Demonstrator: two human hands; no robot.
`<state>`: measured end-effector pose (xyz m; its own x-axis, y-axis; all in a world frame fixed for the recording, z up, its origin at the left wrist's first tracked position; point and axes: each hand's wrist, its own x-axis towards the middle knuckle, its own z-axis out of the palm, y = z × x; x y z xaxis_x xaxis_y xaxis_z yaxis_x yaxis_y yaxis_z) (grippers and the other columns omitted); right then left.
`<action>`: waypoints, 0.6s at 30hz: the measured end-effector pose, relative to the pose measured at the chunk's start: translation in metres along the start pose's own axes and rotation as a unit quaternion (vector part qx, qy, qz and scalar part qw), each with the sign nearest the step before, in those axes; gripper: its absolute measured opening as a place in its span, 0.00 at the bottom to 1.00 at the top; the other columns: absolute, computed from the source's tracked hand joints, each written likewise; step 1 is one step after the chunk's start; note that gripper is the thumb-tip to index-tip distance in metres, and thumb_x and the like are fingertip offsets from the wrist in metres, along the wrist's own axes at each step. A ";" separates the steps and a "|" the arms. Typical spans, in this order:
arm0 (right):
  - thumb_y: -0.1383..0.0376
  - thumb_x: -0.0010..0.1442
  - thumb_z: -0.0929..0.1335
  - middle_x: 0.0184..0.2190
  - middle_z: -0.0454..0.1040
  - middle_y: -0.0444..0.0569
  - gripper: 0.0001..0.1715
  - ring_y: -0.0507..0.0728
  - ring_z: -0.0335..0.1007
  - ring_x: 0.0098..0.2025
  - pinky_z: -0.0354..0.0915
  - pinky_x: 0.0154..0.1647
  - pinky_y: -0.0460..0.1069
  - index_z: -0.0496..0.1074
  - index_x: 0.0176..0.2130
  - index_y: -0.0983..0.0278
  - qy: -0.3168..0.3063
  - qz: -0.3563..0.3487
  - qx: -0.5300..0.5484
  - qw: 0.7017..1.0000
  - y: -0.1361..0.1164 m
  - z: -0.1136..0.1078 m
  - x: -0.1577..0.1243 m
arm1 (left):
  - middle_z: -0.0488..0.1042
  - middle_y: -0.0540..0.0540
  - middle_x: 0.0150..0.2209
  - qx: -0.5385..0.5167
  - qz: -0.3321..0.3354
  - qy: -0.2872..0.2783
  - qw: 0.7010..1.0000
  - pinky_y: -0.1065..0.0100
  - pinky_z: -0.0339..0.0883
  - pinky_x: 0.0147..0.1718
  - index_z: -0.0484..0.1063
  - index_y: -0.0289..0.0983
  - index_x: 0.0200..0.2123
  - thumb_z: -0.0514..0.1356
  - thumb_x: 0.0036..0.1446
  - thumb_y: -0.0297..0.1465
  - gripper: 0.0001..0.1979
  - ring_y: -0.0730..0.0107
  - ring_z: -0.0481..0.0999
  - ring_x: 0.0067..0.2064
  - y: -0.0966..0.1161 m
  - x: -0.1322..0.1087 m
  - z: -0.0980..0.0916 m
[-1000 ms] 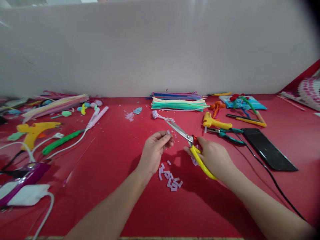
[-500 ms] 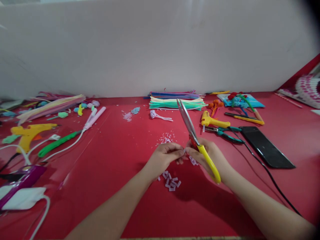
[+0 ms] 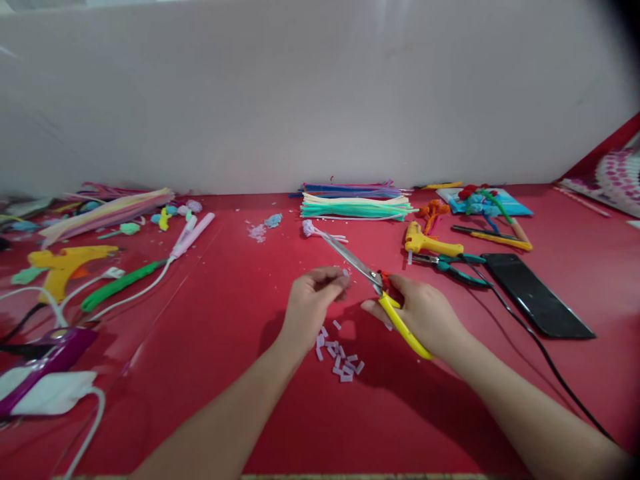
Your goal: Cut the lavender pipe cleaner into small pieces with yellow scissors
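My left hand (image 3: 311,300) is closed in a pinch, with a small pale lilac piece (image 3: 345,273) showing at its fingertips. Held in my right hand (image 3: 425,308) is a pair of scissors (image 3: 407,327) with yellow and red handles, its blades pointing up and left past the left hand's fingertips. The blades look nearly closed, with nothing visible between them. Below the hands, several short lilac cut pieces (image 3: 345,367) lie scattered on the red table. A lilac pipe-cleaner flower (image 3: 309,229) with thin stems rests behind the scissor tips.
Bundled pipe cleaners (image 3: 355,207) lie along the back wall. To the right are a yellow glue gun (image 3: 433,247), pliers (image 3: 463,270) and a black phone (image 3: 537,293), with a cable running forward. At left sit another yellow glue gun (image 3: 63,267), a green-handled tool (image 3: 123,287) and white cords.
My hands have moved apart, the left going left and slightly up. The scissors have swung from nearly upright to slanting left. More lilac pieces now show on the table below the left hand.
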<state>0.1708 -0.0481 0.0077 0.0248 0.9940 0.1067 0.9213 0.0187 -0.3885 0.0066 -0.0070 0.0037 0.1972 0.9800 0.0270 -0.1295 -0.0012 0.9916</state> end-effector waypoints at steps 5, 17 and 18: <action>0.47 0.50 0.57 0.19 0.68 0.45 0.21 0.52 0.63 0.21 0.44 0.20 0.45 0.60 0.26 0.61 -0.018 -0.023 -0.082 0.996 0.000 0.007 0.000 | 0.69 0.50 0.23 -0.117 0.012 0.075 0.990 0.74 0.60 0.26 0.70 0.33 0.26 0.61 0.42 0.27 0.04 0.78 0.67 0.24 -0.002 0.008 -0.009; 0.46 0.52 0.55 0.21 0.69 0.48 0.24 0.53 0.65 0.22 0.44 0.20 0.46 0.61 0.27 0.62 -0.020 -0.037 -0.142 0.989 0.000 0.006 0.000 | 0.68 0.52 0.22 -0.136 0.010 0.068 0.988 0.75 0.60 0.27 0.71 0.34 0.25 0.60 0.43 0.27 0.02 0.80 0.66 0.24 0.002 0.008 -0.011; 0.46 0.52 0.55 0.21 0.69 0.48 0.24 0.53 0.65 0.22 0.44 0.20 0.46 0.61 0.27 0.62 -0.019 -0.039 -0.144 0.989 0.000 0.006 -0.001 | 0.68 0.52 0.22 -0.137 0.011 0.067 0.988 0.75 0.60 0.27 0.71 0.34 0.25 0.60 0.43 0.27 0.02 0.80 0.66 0.24 0.001 0.009 -0.011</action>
<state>0.1685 -0.0480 0.0018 -0.0598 0.9942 0.0892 0.9923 0.0689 -0.1031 -0.0031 0.0036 0.0039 0.0626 0.9980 0.0135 -0.3940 0.0123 0.9190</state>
